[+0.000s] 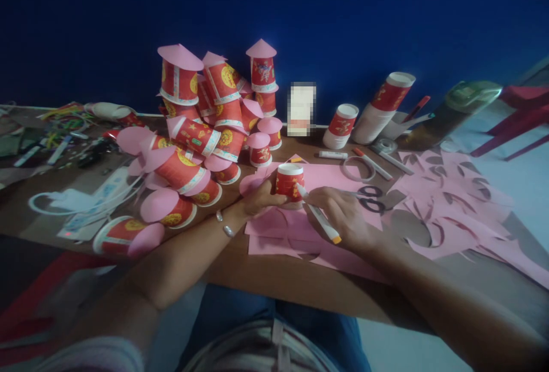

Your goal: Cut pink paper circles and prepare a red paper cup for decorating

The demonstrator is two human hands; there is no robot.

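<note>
A red paper cup with a white rim (290,180) is held upright by my left hand (261,200), whose fingers close round its left side. My right hand (337,214) grips a white marker with an orange end (323,223); its tip touches or nearly touches the cup's right side. Pink paper sheets (274,243) lie beneath both hands. Black-handled scissors (371,199) rest just right of my right hand.
Red cups with pink cone tops (180,169) are piled at the left. Stacked cups (341,126), a tape ring (358,169), markers and a bottle (454,109) stand or lie behind. Cut pink scraps (458,206) cover the right. A white power strip (96,203) lies left.
</note>
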